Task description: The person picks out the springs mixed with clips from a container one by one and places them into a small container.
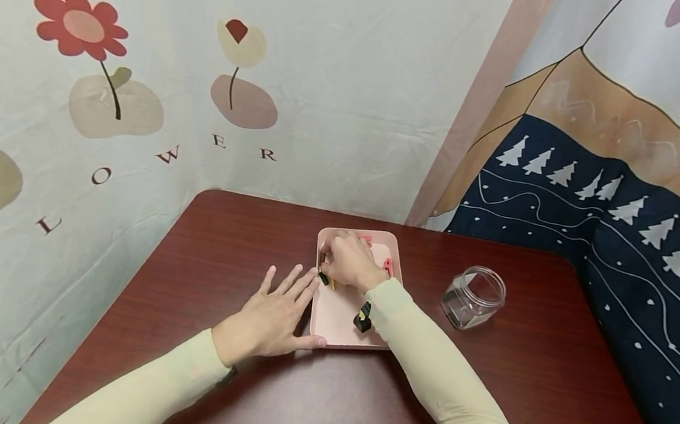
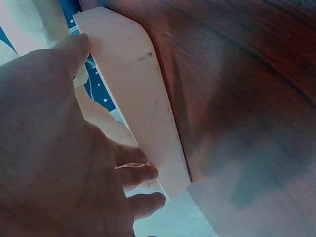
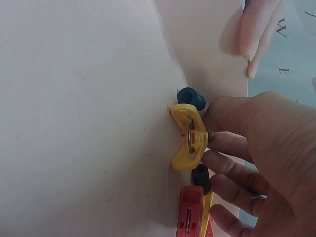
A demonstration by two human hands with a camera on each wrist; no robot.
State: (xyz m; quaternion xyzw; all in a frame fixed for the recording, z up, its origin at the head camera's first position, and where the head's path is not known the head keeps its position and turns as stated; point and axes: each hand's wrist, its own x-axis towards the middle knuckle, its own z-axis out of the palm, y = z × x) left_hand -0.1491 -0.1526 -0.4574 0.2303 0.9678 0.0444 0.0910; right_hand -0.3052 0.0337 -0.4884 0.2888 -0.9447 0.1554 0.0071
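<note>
A shallow pink tray [image 1: 340,329] lies on the table. My left hand [image 1: 269,318] has its fingers spread, fingertips at the tray's left rim and thumb at its near left corner. Over the far left part of the tray is my right hand [image 1: 350,258], its fingers bent downward. In the right wrist view, thumb and fingertips are right at a yellow spring clip [image 3: 185,158]; whether they pinch it cannot be told. Beside it are a dark green cylindrical piece [image 3: 191,98], a black ribbed piece [image 3: 201,178] and a red clip [image 3: 190,212].
A clear glass jar [image 1: 474,299] without a lid stands right of the tray. A pinkish-red clip [image 1: 387,266] lies by the tray's right wall. The dark red wooden table [image 1: 238,229] meets a printed curtain [image 1: 351,103] at the back.
</note>
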